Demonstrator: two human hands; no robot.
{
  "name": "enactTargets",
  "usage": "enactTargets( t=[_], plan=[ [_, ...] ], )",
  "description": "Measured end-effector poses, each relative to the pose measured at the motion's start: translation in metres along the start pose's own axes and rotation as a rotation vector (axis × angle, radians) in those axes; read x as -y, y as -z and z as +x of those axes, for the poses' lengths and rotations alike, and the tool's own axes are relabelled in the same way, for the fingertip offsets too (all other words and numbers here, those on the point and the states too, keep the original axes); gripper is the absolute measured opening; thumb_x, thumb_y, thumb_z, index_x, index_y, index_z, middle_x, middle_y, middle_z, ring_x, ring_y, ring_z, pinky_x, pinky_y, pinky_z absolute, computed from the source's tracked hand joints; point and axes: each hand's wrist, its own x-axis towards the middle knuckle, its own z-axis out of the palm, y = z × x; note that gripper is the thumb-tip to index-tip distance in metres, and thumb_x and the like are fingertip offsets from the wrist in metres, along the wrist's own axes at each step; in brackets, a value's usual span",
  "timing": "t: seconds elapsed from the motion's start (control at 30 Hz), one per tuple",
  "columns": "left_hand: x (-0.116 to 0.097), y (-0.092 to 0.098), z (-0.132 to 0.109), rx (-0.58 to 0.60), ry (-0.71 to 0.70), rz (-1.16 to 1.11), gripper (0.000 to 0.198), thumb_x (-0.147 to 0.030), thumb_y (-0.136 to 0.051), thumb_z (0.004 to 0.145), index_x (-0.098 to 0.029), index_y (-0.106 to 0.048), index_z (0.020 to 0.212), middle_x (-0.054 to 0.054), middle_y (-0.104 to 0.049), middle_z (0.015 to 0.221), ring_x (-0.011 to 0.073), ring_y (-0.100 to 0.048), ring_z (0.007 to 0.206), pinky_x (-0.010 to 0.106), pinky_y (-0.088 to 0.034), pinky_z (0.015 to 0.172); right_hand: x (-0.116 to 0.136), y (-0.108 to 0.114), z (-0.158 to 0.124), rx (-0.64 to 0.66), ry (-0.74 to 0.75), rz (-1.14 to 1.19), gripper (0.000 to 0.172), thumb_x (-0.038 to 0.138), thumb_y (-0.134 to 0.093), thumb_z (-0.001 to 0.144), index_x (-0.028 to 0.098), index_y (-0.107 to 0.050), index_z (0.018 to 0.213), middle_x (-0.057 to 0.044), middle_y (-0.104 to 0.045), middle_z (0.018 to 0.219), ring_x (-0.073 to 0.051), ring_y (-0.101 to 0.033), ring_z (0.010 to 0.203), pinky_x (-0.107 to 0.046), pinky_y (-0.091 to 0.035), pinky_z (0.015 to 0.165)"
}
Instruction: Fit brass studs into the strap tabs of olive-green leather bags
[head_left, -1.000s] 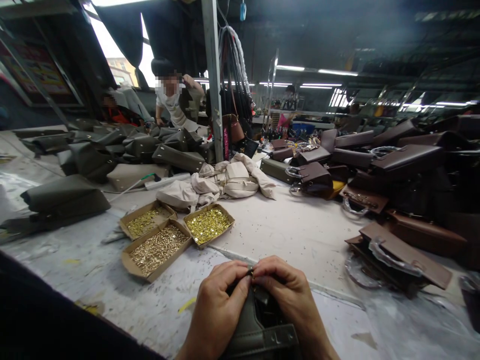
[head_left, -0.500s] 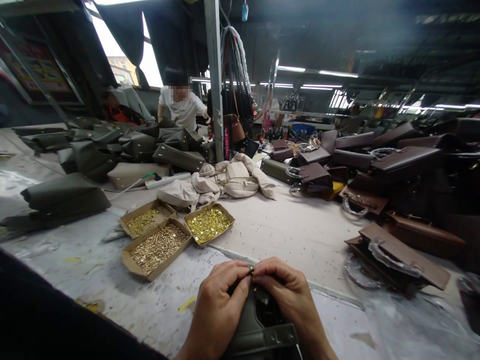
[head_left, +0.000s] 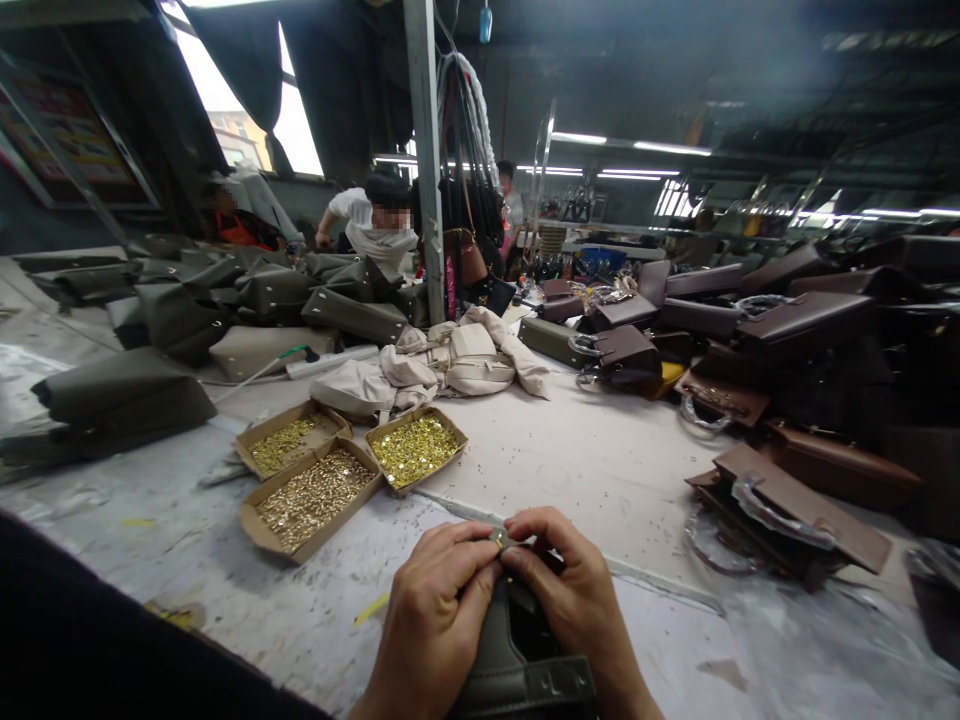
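My left hand (head_left: 435, 615) and my right hand (head_left: 574, 600) are both closed round the top edge of a dark olive handbag (head_left: 517, 665) at the bottom of the view. Their fingertips pinch together at a small gold fitting (head_left: 499, 541) on the bag's edge. The bag stands upright between my wrists, with a strap and metal tab across its front.
Three cardboard trays of gold hardware (head_left: 319, 495) lie to the left on the white table (head_left: 600, 460). Olive bags (head_left: 120, 395) pile at the left, beige bags (head_left: 457, 365) in the middle, brown bags (head_left: 795, 490) at the right. A person (head_left: 375, 225) bends beyond a metal post (head_left: 427, 160).
My hands stay pinched on the bag's top edge, shifted slightly. The person at the back has moved right and bent lower behind the post.
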Motion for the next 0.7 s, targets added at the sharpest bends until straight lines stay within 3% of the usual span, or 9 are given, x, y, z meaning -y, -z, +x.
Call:
enactTargets(
  t=[0.1, 0.23, 0.33, 0.43, 0.53, 0.6, 0.7],
  plan=[
    [-0.002, 0.001, 0.000, 0.046, 0.041, -0.043, 0.019, -0.019, -0.059, 0.095, -0.028, -0.074, 0.101, 0.001, -0.075, 0.107, 0.0178, -0.068, 0.103, 0.030, -0.059, 0.091, 0.002, 0.001, 0.001, 0.043, 0.127, -0.107, 0.008, 0.030, -0.067, 0.098, 0.026, -0.074, 0.098, -0.003, -0.070, 0.102, -0.020, -0.065, 0.098, -0.029, -0.052, 0.088],
    [0.001, 0.005, -0.005, 0.010, 0.076, -0.071, 0.021, -0.022, -0.057, 0.097, -0.030, -0.073, 0.109, 0.001, -0.072, 0.118, 0.0180, -0.065, 0.115, 0.032, -0.053, 0.103, 0.007, -0.001, -0.002, -0.002, 0.202, -0.193, 0.010, 0.027, -0.062, 0.100, 0.027, -0.072, 0.099, -0.003, -0.070, 0.097, -0.019, -0.067, 0.091, -0.028, -0.053, 0.081],
    [0.006, 0.015, -0.009, -0.002, 0.054, -0.146, 0.025, -0.022, -0.052, 0.100, -0.033, -0.070, 0.114, -0.002, -0.068, 0.126, 0.0174, -0.057, 0.128, 0.033, -0.045, 0.113, 0.013, -0.002, -0.007, -0.022, 0.187, -0.211, 0.011, 0.025, -0.060, 0.101, 0.029, -0.071, 0.102, 0.001, -0.072, 0.095, -0.016, -0.068, 0.085, -0.025, -0.052, 0.077],
    [0.005, 0.029, -0.011, 0.104, -0.010, -0.235, 0.029, -0.036, -0.044, 0.104, -0.035, -0.065, 0.124, -0.001, -0.069, 0.127, 0.0212, -0.051, 0.135, 0.038, -0.043, 0.116, 0.020, -0.003, -0.015, -0.003, 0.132, -0.195, 0.012, 0.027, -0.057, 0.103, 0.029, -0.069, 0.104, 0.002, -0.073, 0.098, -0.016, -0.069, 0.087, -0.024, -0.051, 0.077],
    [-0.004, 0.044, -0.009, 0.221, -0.052, -0.248, 0.050, -0.067, -0.041, 0.098, -0.037, -0.063, 0.131, 0.003, -0.067, 0.128, 0.0269, -0.057, 0.128, 0.041, -0.049, 0.112, 0.029, -0.002, -0.022, 0.067, 0.083, -0.175, 0.014, 0.032, -0.053, 0.105, 0.029, -0.067, 0.103, 0.002, -0.071, 0.095, -0.017, -0.068, 0.086, -0.025, -0.050, 0.075],
    [-0.010, 0.055, -0.007, 0.221, -0.042, -0.275, 0.061, -0.078, -0.047, 0.088, -0.038, -0.063, 0.132, 0.006, -0.067, 0.124, 0.0285, -0.063, 0.117, 0.040, -0.056, 0.101, 0.034, -0.001, -0.025, 0.144, 0.046, -0.173, 0.014, 0.033, -0.051, 0.106, 0.028, -0.064, 0.102, 0.001, -0.070, 0.093, -0.018, -0.066, 0.084, -0.027, -0.048, 0.074],
    [-0.009, 0.071, -0.002, 0.238, 0.027, -0.417, 0.051, -0.075, -0.053, 0.087, -0.032, -0.074, 0.103, 0.007, -0.068, 0.100, 0.0286, -0.065, 0.101, 0.042, -0.059, 0.091, 0.037, 0.001, -0.028, 0.231, 0.035, -0.230, 0.013, 0.032, -0.049, 0.106, 0.027, -0.060, 0.101, 0.000, -0.067, 0.090, -0.018, -0.062, 0.078, -0.028, -0.045, 0.068]
  ],
)
